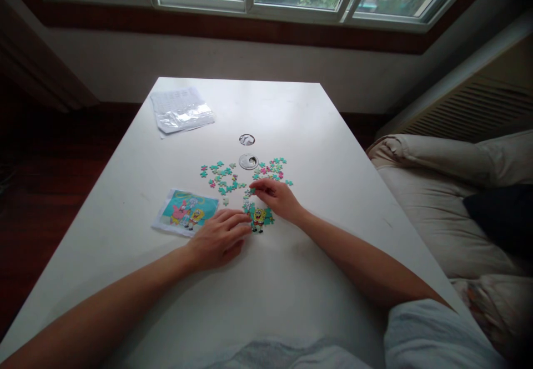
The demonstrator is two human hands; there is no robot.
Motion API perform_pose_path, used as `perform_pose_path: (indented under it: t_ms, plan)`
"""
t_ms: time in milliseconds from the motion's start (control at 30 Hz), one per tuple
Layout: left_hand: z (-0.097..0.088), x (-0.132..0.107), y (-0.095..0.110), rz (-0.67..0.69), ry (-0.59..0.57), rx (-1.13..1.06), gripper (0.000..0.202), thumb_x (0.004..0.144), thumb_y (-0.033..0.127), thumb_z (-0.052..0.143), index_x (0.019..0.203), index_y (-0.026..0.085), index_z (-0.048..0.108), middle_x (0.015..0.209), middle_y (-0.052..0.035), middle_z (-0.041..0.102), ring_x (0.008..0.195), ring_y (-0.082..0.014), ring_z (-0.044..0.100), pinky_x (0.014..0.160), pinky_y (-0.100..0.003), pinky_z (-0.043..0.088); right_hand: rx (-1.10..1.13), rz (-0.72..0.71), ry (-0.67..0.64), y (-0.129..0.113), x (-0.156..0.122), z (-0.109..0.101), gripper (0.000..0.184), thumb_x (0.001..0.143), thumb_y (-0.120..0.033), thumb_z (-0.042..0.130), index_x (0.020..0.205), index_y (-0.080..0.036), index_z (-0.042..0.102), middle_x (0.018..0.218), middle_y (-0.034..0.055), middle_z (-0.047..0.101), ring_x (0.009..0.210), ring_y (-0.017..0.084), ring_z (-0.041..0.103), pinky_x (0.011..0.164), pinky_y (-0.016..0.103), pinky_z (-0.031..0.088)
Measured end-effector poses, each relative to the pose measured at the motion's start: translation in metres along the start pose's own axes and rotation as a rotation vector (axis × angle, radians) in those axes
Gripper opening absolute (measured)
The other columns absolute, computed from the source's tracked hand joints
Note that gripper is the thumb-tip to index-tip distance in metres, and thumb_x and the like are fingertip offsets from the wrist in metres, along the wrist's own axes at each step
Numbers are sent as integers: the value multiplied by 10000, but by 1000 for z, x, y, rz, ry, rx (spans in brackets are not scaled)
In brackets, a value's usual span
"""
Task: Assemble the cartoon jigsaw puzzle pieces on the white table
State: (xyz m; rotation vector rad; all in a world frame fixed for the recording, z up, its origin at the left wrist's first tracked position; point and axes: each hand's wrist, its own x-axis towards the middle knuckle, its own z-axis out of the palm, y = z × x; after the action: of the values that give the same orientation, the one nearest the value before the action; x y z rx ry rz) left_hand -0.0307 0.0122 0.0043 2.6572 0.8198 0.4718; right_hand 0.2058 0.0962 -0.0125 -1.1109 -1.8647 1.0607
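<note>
A partly joined cartoon jigsaw [259, 216] lies on the white table [291, 280]. My left hand [219, 238] rests flat beside it, fingers stretched out, fingertips touching its left edge. My right hand [277, 196] is just above the joined part, fingers pinched on a small puzzle piece [250, 191] at its top edge. Several loose teal and pink pieces [227, 177] are scattered beyond the hands. A printed reference picture [186, 212] of the same cartoon lies left of my left hand.
A clear plastic bag on a paper sheet [182, 111] lies at the table's far left. Two small round lids [248, 161] sit mid-table. A cushioned sofa [449, 208] runs along the right side. Windows line the far wall.
</note>
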Motion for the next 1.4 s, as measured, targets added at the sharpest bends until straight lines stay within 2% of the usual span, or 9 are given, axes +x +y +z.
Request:
perform_pose_path:
  t_ms: [100, 233, 367, 567, 833, 1400]
  plan:
    - [3, 0, -1, 5, -48, 63, 392, 927, 213, 541, 1319, 203, 554, 1505, -109, 505, 1420, -295, 411, 1202, -508, 303, -40, -9, 22, 3, 0, 0, 145, 890, -242, 626, 1000, -217, 716, 854, 10, 727, 695, 134, 598, 651, 263, 457]
    - [6, -2, -3, -10, -93, 99, 449, 959, 280, 539, 1402, 211, 516, 1561, -105, 455, 1465, -298, 371, 1238, -535, 246, -129, -69, 37, 2, -1, -1, 108, 874, -185, 627, 940, -219, 706, 830, 0, 697, 750, 139, 607, 688, 263, 458]
    - [6, -3, -3, 1, -106, 97, 418, 979, 300, 521, 1390, 221, 533, 1556, -88, 470, 1458, -285, 389, 1245, -531, 231, -218, -144, 31, -2, -1, -3, 86, 878, -171, 635, 869, -212, 709, 889, 34, 679, 856, 169, 607, 778, 295, 466]
    - [5, -2, -3, 7, -100, 81, 406, 967, 283, 546, 1370, 232, 556, 1524, -89, 507, 1434, -275, 427, 1248, -520, 231, -313, -149, -48, -6, 1, -4, 87, 845, -128, 683, 815, -205, 711, 713, -10, 653, 720, 143, 546, 752, 290, 417]
    - [6, -2, -4, 20, -90, 74, 389, 977, 267, 532, 1364, 232, 557, 1516, -95, 516, 1419, -274, 443, 1240, -528, 246, -325, -130, -105, -5, 1, -4, 67, 854, -167, 687, 831, -214, 729, 727, -7, 688, 727, 150, 572, 763, 302, 410]
    - [5, -1, -4, 17, -89, 65, 406, 964, 249, 550, 1370, 235, 553, 1507, -96, 522, 1419, -275, 441, 1235, -522, 257, -507, -187, -75, -1, -1, 0, 48, 890, -226, 689, 847, -213, 707, 804, 24, 651, 864, 195, 532, 863, 344, 360]
